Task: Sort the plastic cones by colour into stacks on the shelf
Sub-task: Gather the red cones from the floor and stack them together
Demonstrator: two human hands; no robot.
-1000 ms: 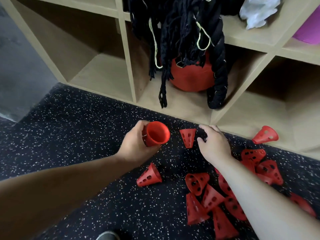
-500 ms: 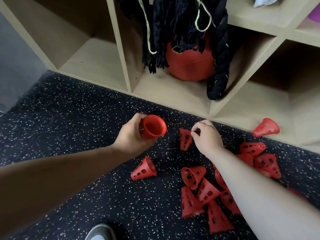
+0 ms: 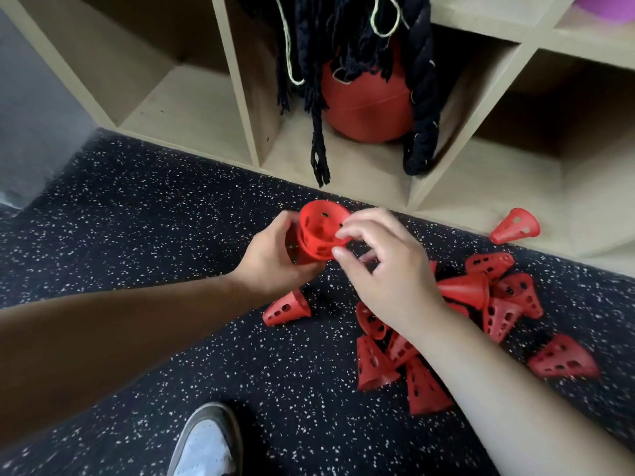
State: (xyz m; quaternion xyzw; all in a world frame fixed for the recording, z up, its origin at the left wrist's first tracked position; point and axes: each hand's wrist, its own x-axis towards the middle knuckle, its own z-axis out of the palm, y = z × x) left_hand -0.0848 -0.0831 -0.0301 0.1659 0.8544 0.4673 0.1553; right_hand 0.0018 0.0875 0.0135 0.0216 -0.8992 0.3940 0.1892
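Gripping a short stack of red cones (image 3: 318, 235) from below and behind, the left hand (image 3: 275, 259) is curling its fingers closed around the stack's narrow end, the wide mouth tilting up toward the shelf (image 3: 240, 84). The right hand (image 3: 385, 269) is pinching the rim of the top cone between thumb and forefinger, its other fingers loosely bent; the cone is sitting nested in the one beneath it. The stack is hovering just in front of the shelf's bottom edge, below the compartment that is holding a red ball (image 3: 367, 108) and a black rope (image 3: 421, 97). A single cone (image 3: 287, 308) is lying on its side on the speckled floor (image 3: 154, 235), farther from the shelf than the stack. A loose pile of red cones (image 3: 494, 297) is lying in front of the shelf's right-hand compartment, partly hidden by the right forearm. One more cone (image 3: 515, 226) is lying tipped over on that compartment's lip. A shoe (image 3: 206, 444) is showing at the bottom edge, well away from the shelf.
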